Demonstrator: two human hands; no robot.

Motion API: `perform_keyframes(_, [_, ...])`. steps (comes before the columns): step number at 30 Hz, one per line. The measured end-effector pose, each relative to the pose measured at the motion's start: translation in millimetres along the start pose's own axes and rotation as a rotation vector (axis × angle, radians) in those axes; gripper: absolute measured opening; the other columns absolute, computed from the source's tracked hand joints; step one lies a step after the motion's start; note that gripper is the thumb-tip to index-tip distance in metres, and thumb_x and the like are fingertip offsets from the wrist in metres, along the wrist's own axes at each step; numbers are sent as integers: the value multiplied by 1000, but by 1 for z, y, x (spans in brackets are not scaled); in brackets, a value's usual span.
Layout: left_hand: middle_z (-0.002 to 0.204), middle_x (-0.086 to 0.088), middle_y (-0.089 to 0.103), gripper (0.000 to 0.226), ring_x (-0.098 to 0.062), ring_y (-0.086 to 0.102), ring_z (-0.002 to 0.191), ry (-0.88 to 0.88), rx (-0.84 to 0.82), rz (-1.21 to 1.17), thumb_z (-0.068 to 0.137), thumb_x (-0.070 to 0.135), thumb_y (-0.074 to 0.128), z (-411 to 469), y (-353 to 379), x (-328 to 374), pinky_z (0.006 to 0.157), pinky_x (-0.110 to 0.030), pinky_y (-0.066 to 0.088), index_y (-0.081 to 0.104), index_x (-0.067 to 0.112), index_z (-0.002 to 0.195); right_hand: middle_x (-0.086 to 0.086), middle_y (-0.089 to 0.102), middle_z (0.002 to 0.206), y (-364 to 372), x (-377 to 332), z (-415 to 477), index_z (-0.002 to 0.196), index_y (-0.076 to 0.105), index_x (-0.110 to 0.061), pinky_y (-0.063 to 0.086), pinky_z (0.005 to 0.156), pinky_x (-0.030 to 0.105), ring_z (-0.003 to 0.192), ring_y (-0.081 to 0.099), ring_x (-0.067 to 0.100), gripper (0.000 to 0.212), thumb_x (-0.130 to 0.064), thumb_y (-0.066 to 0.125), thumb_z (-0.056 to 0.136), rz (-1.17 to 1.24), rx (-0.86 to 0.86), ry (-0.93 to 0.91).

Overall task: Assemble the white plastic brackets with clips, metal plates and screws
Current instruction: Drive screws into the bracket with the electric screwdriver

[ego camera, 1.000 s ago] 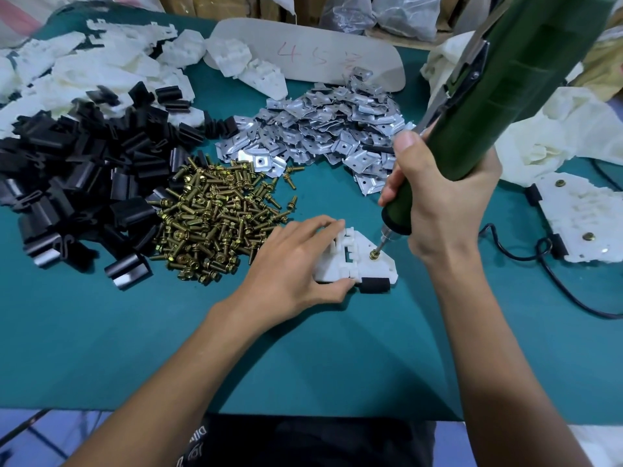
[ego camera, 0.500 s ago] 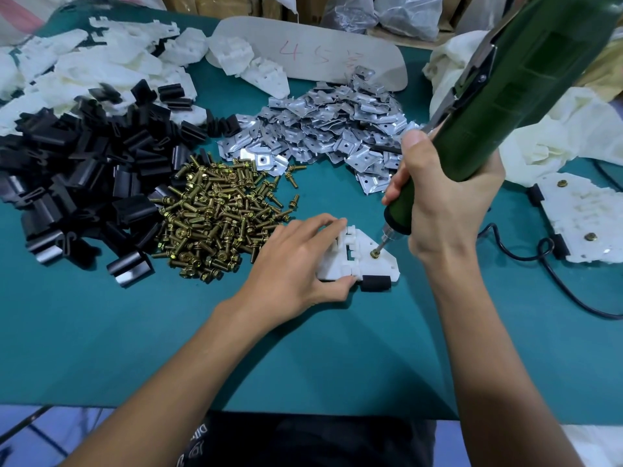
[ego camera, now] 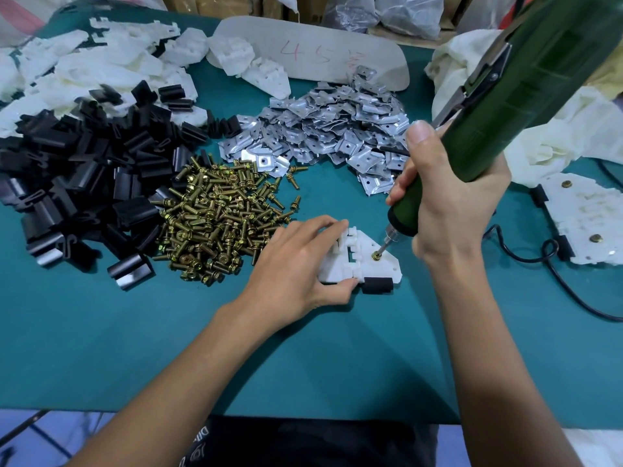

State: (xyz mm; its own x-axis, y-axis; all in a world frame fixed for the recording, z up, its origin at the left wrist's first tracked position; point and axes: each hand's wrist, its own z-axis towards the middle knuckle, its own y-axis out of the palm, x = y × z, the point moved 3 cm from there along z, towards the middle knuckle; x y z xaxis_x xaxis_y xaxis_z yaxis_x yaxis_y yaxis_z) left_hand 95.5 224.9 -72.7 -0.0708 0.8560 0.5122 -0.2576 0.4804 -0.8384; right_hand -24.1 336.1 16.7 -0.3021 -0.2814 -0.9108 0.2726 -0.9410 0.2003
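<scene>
driver bit on a screw in the bracket
left hand (ego camera: pixel 296 264) pinches the bracket (ego camera: pixel 362 259) on the counter (ego camera: pixel 168 348); right hand (ego camera: pixel 448 203) grips the driver (ego camera: pixel 512 106), bit on the screw (ego camera: pixel 376 255).

one view only, head-worn wide-angle. we look forward and steeply down on the teal table (ego camera: pixel 101 348) from its near edge, close in. left hand (ego camera: pixel 296 267) and right hand (ego camera: pixel 455 210), reaching in from the near side, sit mid-frame by the white bracket (ego camera: pixel 387 267). green screwdriver (ego camera: pixel 526 96) looms large at far right, nearest the lens. parts piles (ego camera: pixel 101 170) fill far left.
</scene>
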Motion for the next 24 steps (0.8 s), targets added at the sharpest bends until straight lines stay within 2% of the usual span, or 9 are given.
perform_keyframes(2, [136, 4, 55, 83, -21, 51, 115, 1, 2, 5, 76, 66, 53, 0, 0, 0, 102, -39, 39, 53, 16, 142, -2, 56, 57, 1, -1, 0, 69, 61, -30, 46, 45, 30, 42, 50, 20, 26, -29, 83, 83, 4, -8, 4])
perform_keyframes(9, [137, 3, 54, 84, -21, 49, 114, -6, 0, 17, 76, 66, 51, -1, 0, 2, 101, -36, 37, 52, 15, 143, 1, 54, 57, -2, 3, 1, 75, 55, -15, 46, 47, 30, 42, 48, 22, 26, -22, 79, 83, 10, 16, 20])
perform_keyframes(18, [138, 1, 54, 86, -21, 48, 112, -21, -7, 41, 76, 67, 48, -2, -3, 5, 101, -35, 37, 51, 15, 144, 0, 53, 56, 0, 2, 1, 76, 55, -17, 46, 47, 29, 43, 48, 22, 26, -23, 79, 83, 21, 18, 1])
perform_keyframes(24, [139, 0, 53, 82, -24, 49, 111, -26, -5, 52, 78, 61, 61, -1, -3, 6, 101, -36, 37, 50, 15, 145, 0, 53, 56, -2, 2, 0, 77, 53, -13, 45, 46, 29, 42, 48, 21, 31, -26, 81, 83, 19, 43, 6])
